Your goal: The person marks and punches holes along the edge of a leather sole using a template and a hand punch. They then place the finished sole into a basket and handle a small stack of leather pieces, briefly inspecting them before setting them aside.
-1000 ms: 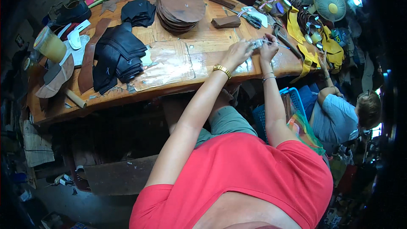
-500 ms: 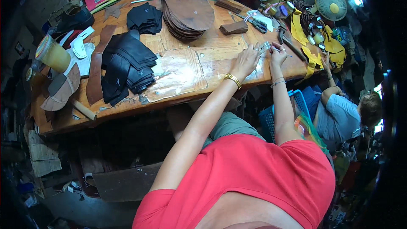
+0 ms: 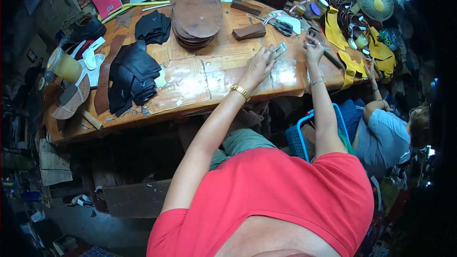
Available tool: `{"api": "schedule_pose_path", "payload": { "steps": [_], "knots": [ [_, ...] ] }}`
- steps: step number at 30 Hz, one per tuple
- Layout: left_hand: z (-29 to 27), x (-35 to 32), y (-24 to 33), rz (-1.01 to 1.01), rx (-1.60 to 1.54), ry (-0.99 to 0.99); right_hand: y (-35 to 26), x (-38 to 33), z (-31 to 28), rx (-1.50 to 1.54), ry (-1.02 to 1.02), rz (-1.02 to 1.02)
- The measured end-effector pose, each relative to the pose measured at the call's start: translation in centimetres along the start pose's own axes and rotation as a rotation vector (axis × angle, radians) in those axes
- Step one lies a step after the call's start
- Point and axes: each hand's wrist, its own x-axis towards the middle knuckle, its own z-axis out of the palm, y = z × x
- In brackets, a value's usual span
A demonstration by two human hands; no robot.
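Note:
My left hand, with a gold watch on its wrist, is over the middle of the wooden table. Its fingers are closed around a small flat silvery strip with dark spots; its exact kind is unclear. Further right, my right hand is pinched on a thin pen-like tool. The two hands are apart. A dark-handled hammer lies beside my right hand. Scissors and a small stack of brown leather strips are beyond my left hand.
Brown leather pieces are stacked at the back of the table. Black leather pieces and a tub stand left. Yellow leather and a fan are right, near another person. A blue basket is below the edge.
My left hand has moved left, away from my right hand, carrying the silvery strip. My right hand has shifted slightly up, still holding the thin tool. The view has shifted slightly.

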Motion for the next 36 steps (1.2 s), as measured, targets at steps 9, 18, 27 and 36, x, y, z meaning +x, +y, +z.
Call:
{"api": "schedule_pose_path", "payload": {
  "steps": [9, 18, 27, 36],
  "knots": [
    [1.2, 1.6, 0.0, 0.073, 0.261, -0.074, -2.3, -3.1, -1.1, 0.295, -0.022, 0.138],
    [2.8, 14.1, -1.2, 0.075, 0.413, -0.373, -4.2, -3.6, -1.7, 0.414, -0.099, 0.151],
    [8.2, 14.9, -3.8, 0.066, 0.435, -0.452, -5.5, -4.1, -1.4, 0.399, -0.112, 0.086],
    [6.0, 12.7, -2.0, 0.207, 0.247, -0.166, -5.3, -4.4, -1.5, 0.373, -0.164, 0.078]
  ]
}}
